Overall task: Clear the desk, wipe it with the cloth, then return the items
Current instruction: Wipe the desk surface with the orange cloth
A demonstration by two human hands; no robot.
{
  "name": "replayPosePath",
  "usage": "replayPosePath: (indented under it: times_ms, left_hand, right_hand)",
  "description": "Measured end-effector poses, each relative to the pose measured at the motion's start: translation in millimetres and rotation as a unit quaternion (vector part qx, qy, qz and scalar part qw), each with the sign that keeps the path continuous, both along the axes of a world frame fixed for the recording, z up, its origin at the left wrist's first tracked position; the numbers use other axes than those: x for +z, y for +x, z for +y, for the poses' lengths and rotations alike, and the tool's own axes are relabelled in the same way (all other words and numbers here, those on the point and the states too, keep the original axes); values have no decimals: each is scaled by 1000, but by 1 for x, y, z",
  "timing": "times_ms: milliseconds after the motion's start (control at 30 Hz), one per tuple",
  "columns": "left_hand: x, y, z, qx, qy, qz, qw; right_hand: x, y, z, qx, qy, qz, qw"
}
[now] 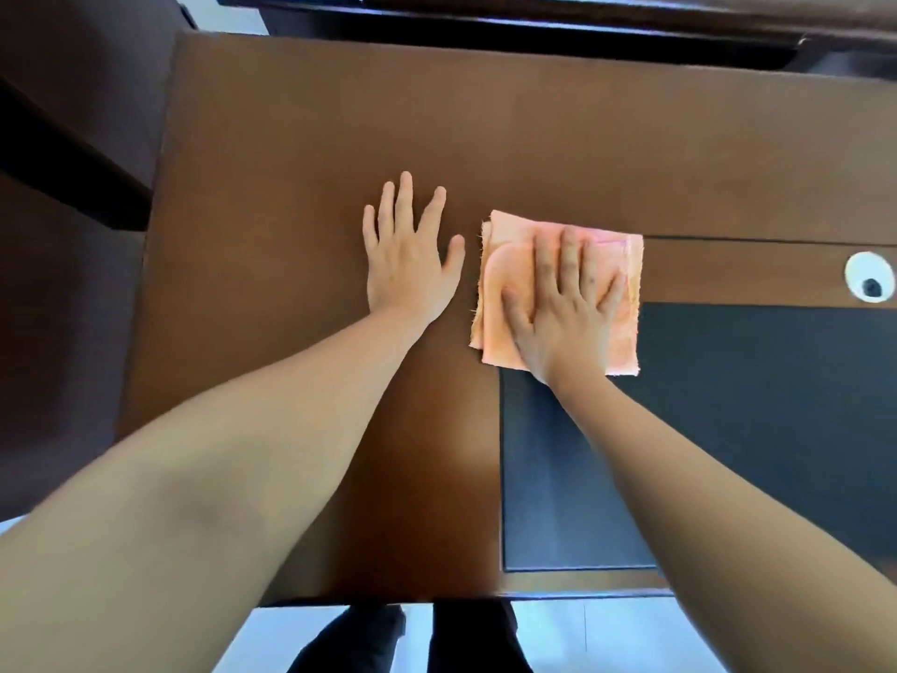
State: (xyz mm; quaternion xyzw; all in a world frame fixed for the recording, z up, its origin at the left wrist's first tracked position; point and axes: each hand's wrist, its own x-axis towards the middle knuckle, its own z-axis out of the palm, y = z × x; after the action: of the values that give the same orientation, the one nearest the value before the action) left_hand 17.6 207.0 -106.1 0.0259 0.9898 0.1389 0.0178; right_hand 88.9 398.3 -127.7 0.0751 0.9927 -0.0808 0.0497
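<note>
A: Contact first. Right hand [565, 303] lies flat on the folded orange cloth [505, 293], fingers straight and spread, palm pressing down; nothing curled round it or pinched. Left hand [407, 262] is flat too, fingers splayed, resting on bare wood just beside the cloth and holding nothing.

B: Cloth position?

A: Mid-desk, straddling the corner where the brown desk [301, 138] top meets the dark inset pad [752, 429]. Its near edge overlaps the pad; the rest sits on wood.

B: Step in hand?

A: Judged to be the wiping pass. No loose items show on the visible top, so clearing looks done; returning them is not yet begun.

B: How to do it well?

A: Keep the palm weight even so the folds don't bunch. Overlapping strokes, and work along the pad's seam, where dust likely collects. Use the left hand as a brace and shift it off any patch due to be wiped. Go round the white cable grommet [870, 283] at the right.

B: Limits of the view?

A: The desk's right end is cut off past the grommet. The removed items are out of view. The dark furniture beyond the far edge is too shadowed to identify. Whether the cloth is damp cannot be told.
</note>
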Motion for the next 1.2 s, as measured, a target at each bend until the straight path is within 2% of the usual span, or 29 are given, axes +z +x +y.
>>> replayPosePath:
  times_ms: [133,233,400,600,833,1200]
  left_hand:
    - [3,22,-35,-100,63,-32,992]
    - [0,68,-78,-167,55,1,984]
    - [-1,121,-109,-159,42,35,986]
    - [2,129,-114,-154,48,30,986]
    - [5,106,-117,-132,46,75,987]
    - [3,25,-126,-30,-1,43,999]
  right_hand:
    - [3,68,-17,-29,8,-1,1000]
    - [5,113,-30,-49,20,-8,999]
    - [7,188,-55,-84,31,-17,996]
    - [7,241,-87,-101,54,-22,993]
    - [5,197,-83,-85,52,-29,995]
    - [7,72,-70,-46,32,-43,997]
